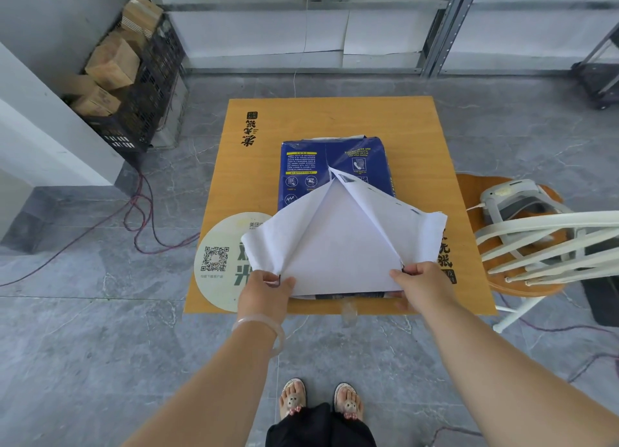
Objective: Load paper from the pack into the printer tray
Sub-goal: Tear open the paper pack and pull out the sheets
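Observation:
A blue pack of paper (311,168) lies on a small orange table (268,118). Its wrapper is torn open along the middle at the near end, and two white flaps (278,242) are folded out to left and right. White paper (338,255) shows in the triangular gap between them. My left hand (266,291) pinches the left flap at the pack's near left corner. My right hand (420,284) pinches the right flap at the near right corner. No printer shows clearly in this view.
A round sticker with a QR code (217,262) is on the table's near left. A white chair (542,242) with a wooden seat and a white device (516,198) on it stands at the right. A black crate of cardboard boxes (134,88) and loose cables (140,219) lie at the left.

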Motion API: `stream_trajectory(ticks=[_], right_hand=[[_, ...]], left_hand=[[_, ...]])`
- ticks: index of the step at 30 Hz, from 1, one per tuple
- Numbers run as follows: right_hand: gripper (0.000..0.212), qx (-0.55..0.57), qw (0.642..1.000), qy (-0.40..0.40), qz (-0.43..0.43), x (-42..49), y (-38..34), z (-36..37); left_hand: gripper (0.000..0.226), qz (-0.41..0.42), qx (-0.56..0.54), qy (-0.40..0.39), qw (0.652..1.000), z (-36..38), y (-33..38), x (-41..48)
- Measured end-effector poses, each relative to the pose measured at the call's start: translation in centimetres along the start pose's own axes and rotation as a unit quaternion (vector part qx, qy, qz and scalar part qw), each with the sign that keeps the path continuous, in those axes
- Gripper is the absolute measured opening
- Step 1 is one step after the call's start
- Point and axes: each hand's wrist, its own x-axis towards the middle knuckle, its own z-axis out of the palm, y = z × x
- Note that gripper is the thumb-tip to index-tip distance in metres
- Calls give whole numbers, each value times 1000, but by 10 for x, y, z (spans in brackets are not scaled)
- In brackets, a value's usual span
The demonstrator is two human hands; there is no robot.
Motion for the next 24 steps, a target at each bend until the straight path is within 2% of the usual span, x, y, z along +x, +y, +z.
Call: stream_trajectory(ticks=[3, 7, 14, 16, 19, 21, 24], right_hand=[[16, 65, 997, -25, 21, 2, 5, -3], [20, 86, 995, -47, 28, -1, 8, -5], [20, 67, 989, -112, 76, -7, 14, -19], [23, 38, 992, -99, 66, -7, 9, -17], [33, 25, 996, -64, 55, -3, 0, -11], [29, 9, 998, -37, 44, -2, -5, -7], [19, 4, 999, -24, 27, -10, -8, -3]], left_hand=[[23, -15, -10, 3, 1000, -4, 2, 4], [26, -19, -38, -20, 999, -5, -3, 7], [22, -65, -70, -125, 988, -10, -14, 2], [16, -52, -34, -113, 992, -9, -4, 3], [40, -33, 55, -88, 994, -4, 10, 8], [45, -24, 87, -60, 994, 0, 13, 8], [39, 0, 90, -24, 996, 6, 8, 6]])
